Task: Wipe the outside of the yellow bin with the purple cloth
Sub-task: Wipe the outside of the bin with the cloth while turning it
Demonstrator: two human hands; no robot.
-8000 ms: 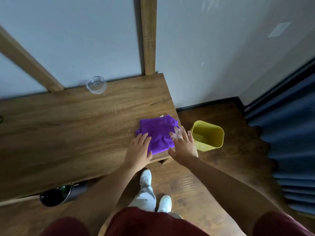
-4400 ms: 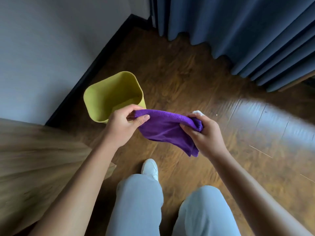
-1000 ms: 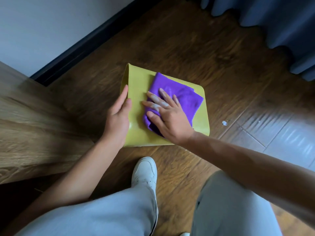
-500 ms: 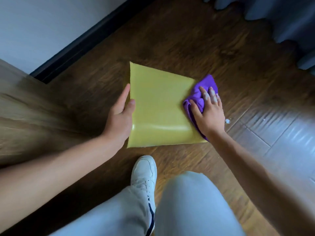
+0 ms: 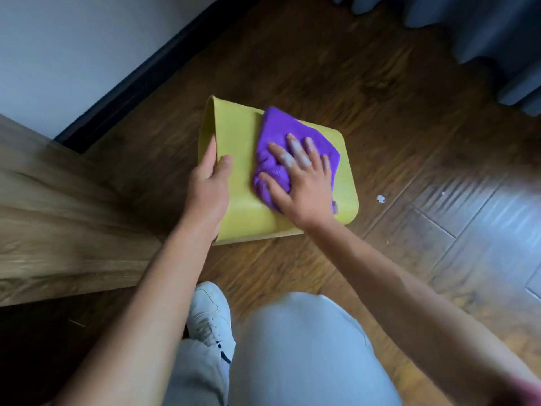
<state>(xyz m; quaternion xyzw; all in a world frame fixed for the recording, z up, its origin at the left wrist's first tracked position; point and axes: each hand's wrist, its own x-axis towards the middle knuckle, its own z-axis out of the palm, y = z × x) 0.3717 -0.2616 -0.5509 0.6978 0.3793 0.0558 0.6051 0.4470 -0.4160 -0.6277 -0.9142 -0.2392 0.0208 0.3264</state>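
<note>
The yellow bin [image 5: 237, 136] lies on its side on the wooden floor, one flat wall facing up. My left hand [image 5: 209, 183] grips its left edge, thumb on top and fingers wrapped over the side. The purple cloth [image 5: 276, 133] is spread on the middle and right of that upper wall. My right hand [image 5: 301, 183] lies flat on the cloth with fingers spread, pressing it against the bin. The bin's opening is hidden from me.
A wooden table top [image 5: 58, 218] juts in from the left, close to the bin. Wall and dark skirting board [image 5: 140, 74] run behind. Blue curtains [image 5: 483, 30] hang at the upper right. My white shoe [image 5: 209, 315] and grey-trousered knees sit below. A small white speck [image 5: 380, 198] lies on the floor.
My right hand has slid the cloth from the bin's right edge back left onto the middle of the upper wall. My left hand keeps its hold on the left edge.
</note>
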